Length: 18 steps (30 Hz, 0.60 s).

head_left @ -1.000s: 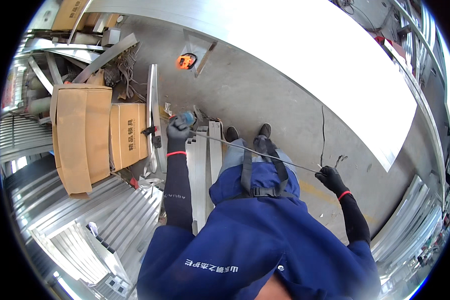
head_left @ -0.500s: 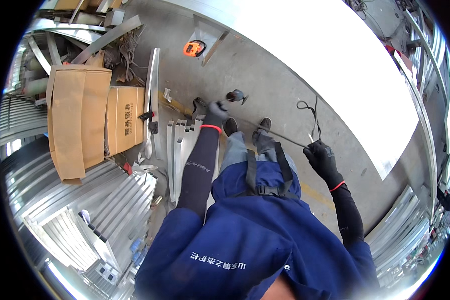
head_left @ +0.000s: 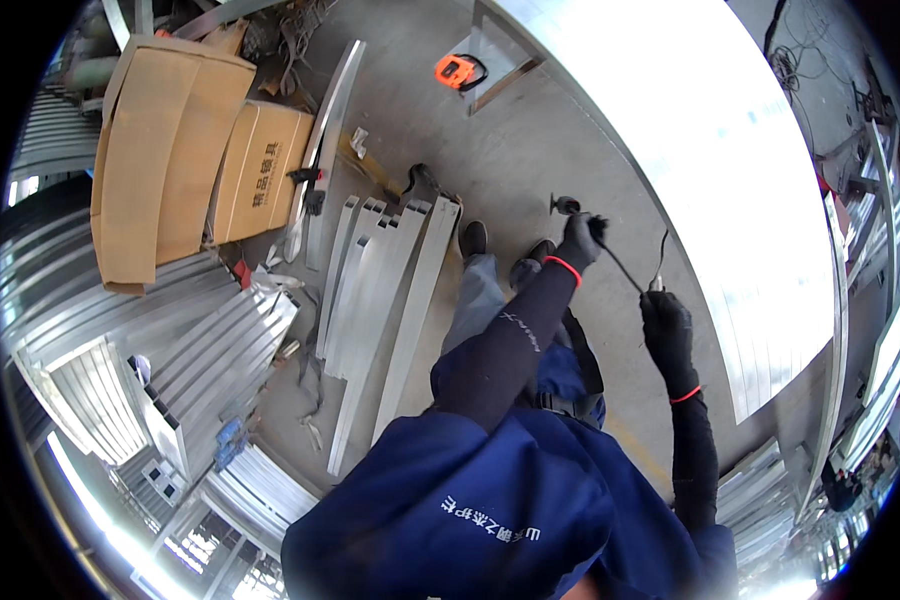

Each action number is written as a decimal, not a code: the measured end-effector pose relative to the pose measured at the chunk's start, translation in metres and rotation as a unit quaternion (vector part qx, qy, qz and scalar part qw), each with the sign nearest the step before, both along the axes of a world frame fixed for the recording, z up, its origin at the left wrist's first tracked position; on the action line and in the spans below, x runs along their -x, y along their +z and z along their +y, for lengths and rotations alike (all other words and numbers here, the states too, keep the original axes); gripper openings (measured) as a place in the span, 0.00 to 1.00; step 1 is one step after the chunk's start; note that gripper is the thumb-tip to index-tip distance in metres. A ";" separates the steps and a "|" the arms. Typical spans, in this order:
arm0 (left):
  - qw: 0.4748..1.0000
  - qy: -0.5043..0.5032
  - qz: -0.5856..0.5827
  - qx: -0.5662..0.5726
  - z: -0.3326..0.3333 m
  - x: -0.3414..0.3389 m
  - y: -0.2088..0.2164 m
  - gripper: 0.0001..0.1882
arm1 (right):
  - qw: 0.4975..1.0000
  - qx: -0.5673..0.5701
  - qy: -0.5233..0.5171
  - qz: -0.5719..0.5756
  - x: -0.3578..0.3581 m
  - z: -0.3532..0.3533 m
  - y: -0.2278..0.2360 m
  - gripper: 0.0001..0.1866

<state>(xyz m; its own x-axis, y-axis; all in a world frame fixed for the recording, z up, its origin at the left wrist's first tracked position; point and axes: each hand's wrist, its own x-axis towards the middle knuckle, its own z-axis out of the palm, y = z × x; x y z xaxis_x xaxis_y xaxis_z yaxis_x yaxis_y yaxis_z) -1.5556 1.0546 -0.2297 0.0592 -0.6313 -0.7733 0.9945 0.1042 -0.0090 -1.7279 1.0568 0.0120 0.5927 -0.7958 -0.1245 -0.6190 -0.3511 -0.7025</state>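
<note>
My gloved left hand (head_left: 578,243) is wrapped round the body of an angle grinder (head_left: 568,205), whose head and disc stick out beyond the fingers. From its rear a dark power cord (head_left: 624,268) runs down to my right side. There my right hand (head_left: 667,328), in a black glove, is closed on the cord, with a pale tip showing above the fist. A thin end of cord rises from that fist beside the large white sheet. My fingers hide most of the grinder's body.
Several square metal tubes (head_left: 375,285) lie left of my feet, and cardboard boxes (head_left: 260,170) stand farther left. An orange tool (head_left: 458,71) rests on the floor ahead. The large white sheet (head_left: 710,150) spans the right side, with metal profiles (head_left: 760,490) below it.
My left hand has swung right with the grinder, from above the tubes to near my right hand. The cord between my hands is shorter, and the view has shifted.
</note>
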 end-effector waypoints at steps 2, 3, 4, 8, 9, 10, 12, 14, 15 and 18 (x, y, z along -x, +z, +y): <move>0.997 0.044 0.056 -0.029 0.000 0.016 0.020 0.08 | 1.000 -0.011 0.022 0.000 -0.024 -0.016 0.012 0.09; 0.996 0.041 0.082 -0.014 0.015 0.013 0.014 0.12 | 0.999 -0.018 0.047 -0.002 -0.040 -0.017 0.012 0.09; 0.995 0.002 0.096 -0.006 0.019 0.025 0.027 0.14 | 0.999 -0.016 0.050 0.015 -0.040 -0.025 0.004 0.10; 0.929 -0.358 -0.096 0.019 0.058 -0.011 0.071 0.22 | 0.993 -0.016 0.053 0.105 -0.042 -0.051 -0.008 0.11; 0.899 -0.392 -0.188 0.057 0.083 -0.038 0.065 0.19 | 0.990 -0.027 0.051 0.129 -0.049 -0.054 -0.006 0.12; 0.879 -0.402 -0.252 0.050 0.106 -0.067 0.058 0.20 | 0.986 -0.056 0.041 0.149 -0.055 -0.054 -0.003 0.13; 0.860 -0.390 -0.329 -0.023 0.169 -0.134 0.037 0.20 | 0.983 0.010 0.107 0.152 -0.054 -0.050 -0.016 0.11; 0.853 -0.369 -0.349 -0.124 0.246 -0.203 0.019 0.22 | 0.973 0.015 0.122 0.196 -0.065 -0.040 -0.017 0.10; 0.850 -0.359 -0.344 -0.174 0.287 -0.233 0.013 0.22 | 0.964 0.008 0.137 0.227 -0.063 -0.036 -0.018 0.11; 0.847 -0.324 -0.300 -0.297 0.411 -0.315 0.013 0.24 | 0.934 0.006 0.167 0.315 -0.035 -0.029 -0.054 0.14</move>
<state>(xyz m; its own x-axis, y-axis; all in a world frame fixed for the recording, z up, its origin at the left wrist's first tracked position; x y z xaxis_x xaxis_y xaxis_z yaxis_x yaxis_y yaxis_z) -1.2404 1.4658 -0.2171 0.3435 -0.1910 -0.9195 0.6518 -0.6564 0.3799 -1.6924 1.0280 -0.0416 0.6202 -0.5833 -0.5246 -0.7632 -0.6032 -0.2316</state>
